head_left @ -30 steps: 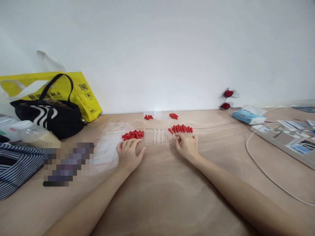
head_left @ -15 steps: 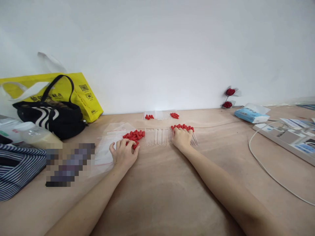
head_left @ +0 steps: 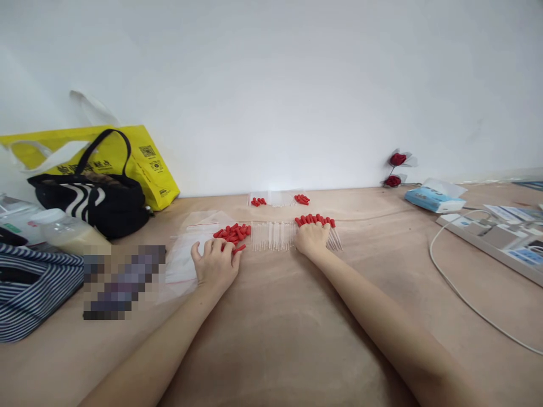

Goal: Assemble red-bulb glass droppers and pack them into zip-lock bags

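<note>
My left hand (head_left: 217, 264) rests at the near edge of a loose pile of small red cylindrical pieces (head_left: 232, 232), fingers bent. One red piece (head_left: 240, 248) pokes out between its thumb and index finger, seemingly pinched there. To the right of the pile, thin clear rods (head_left: 274, 236) lie side by side in a row. My right hand (head_left: 311, 237) lies over the row's right part with curled fingers, the fingertips hidden. Just beyond it sits a line of red pieces (head_left: 314, 219), and clear rods (head_left: 335, 240) fan out beneath and beside the hand.
Clear zip bags (head_left: 180, 263) lie left of the pile. By the wall is a clear packet (head_left: 278, 198) with red pieces at both ends. Bags (head_left: 158, 164) and a bottle (head_left: 63, 232) crowd the left; tissues (head_left: 432, 198), a power strip (head_left: 504, 243) and its cable (head_left: 449, 294) are right.
The red piece at my left thumb now sticks out farther to the right. My right hand has drawn slightly nearer, showing more of the red line. The view has shifted slightly.
</note>
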A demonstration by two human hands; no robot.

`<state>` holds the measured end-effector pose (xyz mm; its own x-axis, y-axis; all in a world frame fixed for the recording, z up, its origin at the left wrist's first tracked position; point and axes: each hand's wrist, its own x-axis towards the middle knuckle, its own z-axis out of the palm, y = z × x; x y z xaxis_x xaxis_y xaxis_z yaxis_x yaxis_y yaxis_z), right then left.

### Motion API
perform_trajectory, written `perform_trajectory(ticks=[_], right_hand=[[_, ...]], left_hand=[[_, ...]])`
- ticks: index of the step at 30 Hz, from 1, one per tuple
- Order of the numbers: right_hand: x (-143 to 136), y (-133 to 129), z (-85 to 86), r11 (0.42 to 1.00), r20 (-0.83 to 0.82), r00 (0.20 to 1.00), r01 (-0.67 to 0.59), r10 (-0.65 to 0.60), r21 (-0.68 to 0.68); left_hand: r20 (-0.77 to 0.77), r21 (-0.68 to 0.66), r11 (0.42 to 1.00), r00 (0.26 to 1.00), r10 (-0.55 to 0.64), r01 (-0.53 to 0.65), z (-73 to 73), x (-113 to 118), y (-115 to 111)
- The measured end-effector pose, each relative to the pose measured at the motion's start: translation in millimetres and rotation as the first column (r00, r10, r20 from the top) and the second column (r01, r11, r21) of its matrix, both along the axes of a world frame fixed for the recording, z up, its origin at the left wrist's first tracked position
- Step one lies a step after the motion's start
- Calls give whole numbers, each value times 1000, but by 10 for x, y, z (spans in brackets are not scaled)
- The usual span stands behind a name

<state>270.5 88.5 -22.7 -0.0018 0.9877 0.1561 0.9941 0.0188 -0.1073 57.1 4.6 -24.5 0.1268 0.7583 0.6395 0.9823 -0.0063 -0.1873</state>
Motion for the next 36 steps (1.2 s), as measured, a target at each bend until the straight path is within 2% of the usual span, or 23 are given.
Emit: perform_trajectory(ticks=[7,11,14,18,23,28,30,33,36], right_hand=[[79,-76,90,998,14,999,-38,38,-42],[243,-318,117,986,39,986,-164,165,-23],[401,-542,65,948,112,943,-317,313,17],[577,-701,-37,911,102,913,-404,395,79],[607,-673,-147,905,-55,914,-387,402,174],[542,-695,-226,894,-86,909,-377,407,243],[515,-738,-240,862,-149,869,-420,472,285],[461,-808,-254,799,-268,762,-500,589,334],[401,-859,-262,755,-314,693,-540,649,371]], left_hand=[[163,-55,961,952,-259,271,-17,281,-194],[211,-142,928,926,-312,345,-21,346,-232],[233,-182,896,903,-360,404,-35,334,-207],[271,-181,887,888,-371,426,-62,327,-166],[320,-188,881,875,-364,435,-32,364,-181],[375,-192,860,845,-381,473,-25,414,-222],[382,-186,850,833,-399,492,-43,443,-232],[378,-160,841,819,-431,517,-65,492,-247],[390,-146,831,803,-451,537,-65,529,-263]])
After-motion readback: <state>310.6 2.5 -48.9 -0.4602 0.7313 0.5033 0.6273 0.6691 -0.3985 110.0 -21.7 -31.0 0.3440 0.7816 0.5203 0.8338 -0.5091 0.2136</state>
